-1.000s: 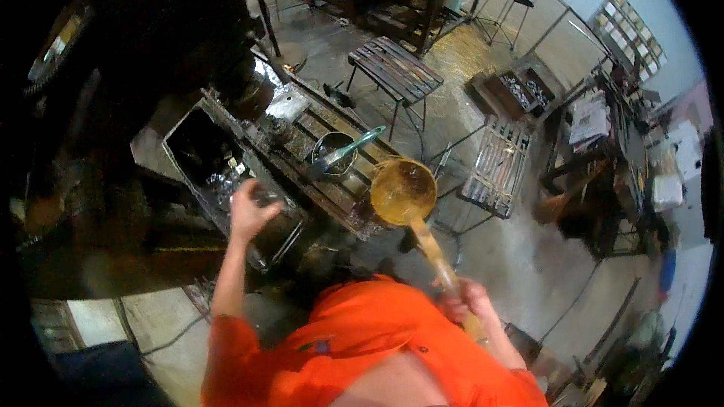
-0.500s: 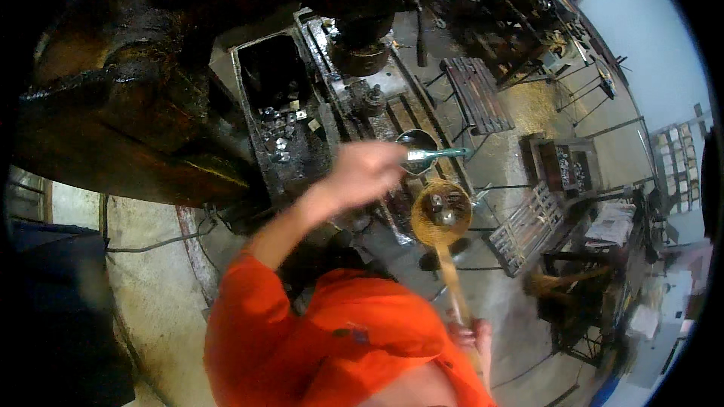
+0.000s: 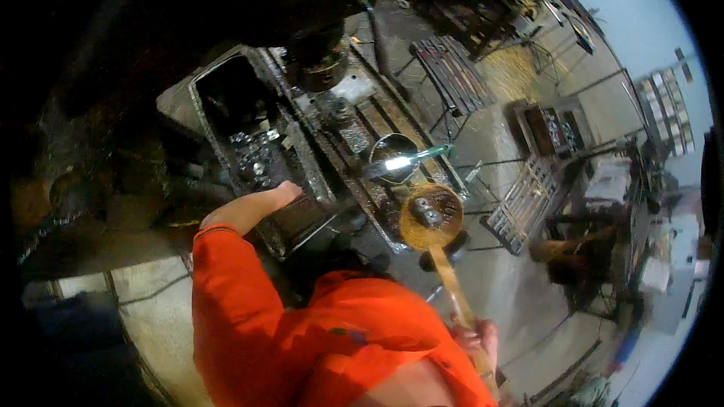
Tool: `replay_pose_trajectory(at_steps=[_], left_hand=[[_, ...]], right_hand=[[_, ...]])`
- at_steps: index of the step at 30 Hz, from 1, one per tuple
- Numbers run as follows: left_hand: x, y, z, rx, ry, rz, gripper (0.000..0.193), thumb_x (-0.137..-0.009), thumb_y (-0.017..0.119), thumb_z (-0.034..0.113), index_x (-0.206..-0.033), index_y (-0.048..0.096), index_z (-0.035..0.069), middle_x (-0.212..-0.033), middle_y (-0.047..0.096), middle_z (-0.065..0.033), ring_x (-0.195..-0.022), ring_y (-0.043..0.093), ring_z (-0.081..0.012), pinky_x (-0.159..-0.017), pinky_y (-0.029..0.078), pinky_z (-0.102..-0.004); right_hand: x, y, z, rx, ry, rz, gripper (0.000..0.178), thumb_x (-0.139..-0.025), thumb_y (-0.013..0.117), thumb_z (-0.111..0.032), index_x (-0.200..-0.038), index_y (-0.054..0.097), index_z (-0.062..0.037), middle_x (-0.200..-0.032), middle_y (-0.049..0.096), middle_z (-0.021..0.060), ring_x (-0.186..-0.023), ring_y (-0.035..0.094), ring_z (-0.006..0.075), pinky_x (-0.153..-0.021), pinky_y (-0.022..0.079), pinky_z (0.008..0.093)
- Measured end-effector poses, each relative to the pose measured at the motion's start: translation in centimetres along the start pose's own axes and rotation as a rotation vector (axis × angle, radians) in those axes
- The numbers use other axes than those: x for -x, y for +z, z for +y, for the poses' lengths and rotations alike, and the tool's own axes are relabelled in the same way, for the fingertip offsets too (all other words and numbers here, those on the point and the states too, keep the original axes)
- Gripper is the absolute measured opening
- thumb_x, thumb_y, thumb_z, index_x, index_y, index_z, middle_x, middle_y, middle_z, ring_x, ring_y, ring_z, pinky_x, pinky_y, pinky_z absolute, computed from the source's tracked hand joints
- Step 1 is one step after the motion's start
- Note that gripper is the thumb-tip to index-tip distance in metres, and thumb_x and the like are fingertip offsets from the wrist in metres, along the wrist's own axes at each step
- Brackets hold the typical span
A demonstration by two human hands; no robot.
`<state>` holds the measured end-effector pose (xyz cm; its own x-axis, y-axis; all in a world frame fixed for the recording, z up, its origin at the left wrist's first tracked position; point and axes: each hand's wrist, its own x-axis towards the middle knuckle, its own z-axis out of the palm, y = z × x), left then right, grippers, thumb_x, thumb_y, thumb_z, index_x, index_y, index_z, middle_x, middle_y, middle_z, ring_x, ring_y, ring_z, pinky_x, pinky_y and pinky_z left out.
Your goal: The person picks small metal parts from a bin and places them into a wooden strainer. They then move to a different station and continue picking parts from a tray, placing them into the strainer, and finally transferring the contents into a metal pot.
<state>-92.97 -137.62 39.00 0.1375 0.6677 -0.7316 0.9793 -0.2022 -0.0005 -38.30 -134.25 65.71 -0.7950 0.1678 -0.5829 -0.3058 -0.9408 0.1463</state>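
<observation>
My right hand (image 3: 478, 336) is closed around the handle of a long-handled yellow scoop (image 3: 449, 280). Its round bowl holds a few grey metal pieces (image 3: 428, 211). Away to the left, my left hand (image 3: 285, 194) is at the near end of an oblong metal trough (image 3: 213, 136); its fingers are too blurred to make out. Inside the trough lie several small shiny metal pieces (image 3: 255, 152). A green-handled brush (image 3: 431, 153) with a silver band lies across a round dark pan (image 3: 384, 144), apart from both hands.
Large dark machinery (image 3: 90, 158) fills the left side. A slatted stand (image 3: 450, 75) and a second slatted rack (image 3: 526, 203) are to the right. Beyond them are a box of small parts (image 3: 544, 130) and a cluttered bench (image 3: 581, 256).
My left hand has let go of the green-handled brush and moved left and down to the trough. The brush now lies over the pan. My right hand still holds the scoop.
</observation>
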Motion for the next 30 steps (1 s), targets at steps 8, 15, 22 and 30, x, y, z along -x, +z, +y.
replay_pose_trajectory(at_steps=[8, 15, 22, 30], left_hand=[[1.3, -0.9, -0.4, -0.106, -0.052, -0.089, 0.017, -0.075, 0.054, 0.015, -0.089, 0.064, 0.015, -0.091, 0.064, -0.0051, -0.090, 0.060, -0.0231, -0.069, 0.049, -0.0366], [-0.8, 1.5, -2.7, 0.253, -0.242, 0.085, 0.024, -0.060, 0.065, 0.015, -0.083, 0.065, 0.010, -0.093, 0.063, -0.0088, -0.089, 0.060, -0.0264, -0.072, 0.049, -0.0353], [11.4, -11.0, -0.4, 0.713, -0.595, 0.705, 0.030, -0.058, 0.067, 0.022, -0.083, 0.063, 0.007, -0.083, 0.062, -0.0132, -0.077, 0.060, -0.0274, -0.068, 0.048, -0.0357], [12.2, -22.4, 15.1, 0.881, 0.071, 1.142, 0.028, -0.060, 0.065, 0.022, -0.081, 0.062, 0.005, -0.073, 0.053, -0.0115, -0.072, 0.055, -0.0272, -0.061, 0.046, -0.0368]], right_hand=[[-0.6, -0.2, 0.9, 0.118, -0.006, 0.112, 0.052, -0.065, 0.059, -0.022, -0.108, 0.042, 0.0010, -0.061, 0.035, -0.0012, -0.041, 0.030, 0.0045, -0.034, 0.025, 0.0180], [-0.7, -0.4, 1.1, 0.100, -0.030, 0.111, 0.051, -0.062, 0.057, -0.022, -0.106, 0.044, 0.0003, -0.061, 0.036, -0.0013, -0.041, 0.031, 0.0057, -0.035, 0.025, 0.0201], [-0.9, -2.0, -0.2, 0.115, 0.022, 0.031, 0.055, -0.063, 0.059, -0.023, -0.109, 0.041, 0.0001, -0.062, 0.034, -0.0015, -0.044, 0.033, 0.0065, -0.036, 0.028, 0.0208], [-0.1, 0.8, -1.7, 0.184, 0.096, 0.070, 0.049, -0.067, 0.056, -0.020, -0.109, 0.040, 0.0003, -0.061, 0.033, -0.0016, -0.043, 0.031, 0.0056, -0.037, 0.029, 0.0194]])
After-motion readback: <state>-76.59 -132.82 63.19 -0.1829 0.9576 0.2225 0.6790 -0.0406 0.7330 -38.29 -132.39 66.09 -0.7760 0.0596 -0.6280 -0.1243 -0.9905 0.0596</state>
